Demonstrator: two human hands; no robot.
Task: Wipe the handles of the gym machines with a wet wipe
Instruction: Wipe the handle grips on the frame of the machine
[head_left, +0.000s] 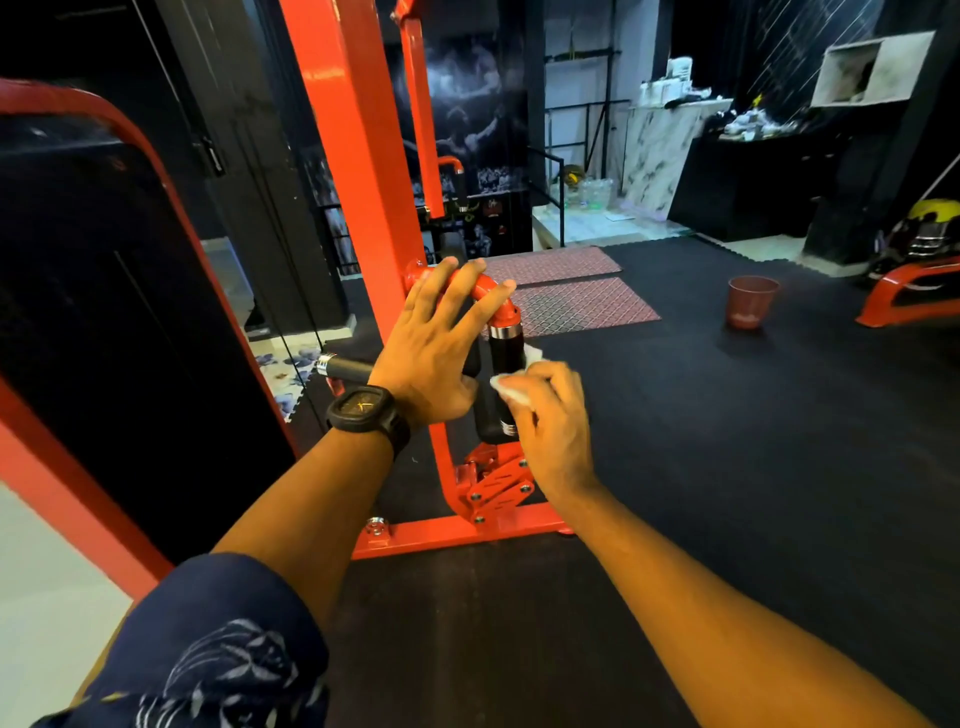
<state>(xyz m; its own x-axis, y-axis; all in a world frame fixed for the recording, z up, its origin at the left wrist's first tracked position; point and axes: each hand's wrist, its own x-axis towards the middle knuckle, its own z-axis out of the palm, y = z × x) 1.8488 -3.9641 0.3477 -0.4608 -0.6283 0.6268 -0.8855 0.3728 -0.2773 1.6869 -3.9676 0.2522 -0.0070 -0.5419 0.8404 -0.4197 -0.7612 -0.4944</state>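
Observation:
A black padded handle (506, 351) with chrome end rings hangs upright from a curved red bar (488, 288) on the red gym machine. My right hand (548, 421) grips a white wet wipe (511, 387) and holds it against the lower half of that handle. My left hand (439, 343), with a black watch on its wrist, lies with straight spread fingers over the red bar just above the handle. A second black handle (348, 366) sticks out to the left, partly hidden behind my left wrist.
The machine's red upright post (353, 171) and base frame (441, 535) stand right in front of me. A red-framed black panel (104, 291) fills the left side. On the black rubber floor stand a red bucket (750, 309) and patterned mats (576, 306); another red machine (909, 296) sits far right.

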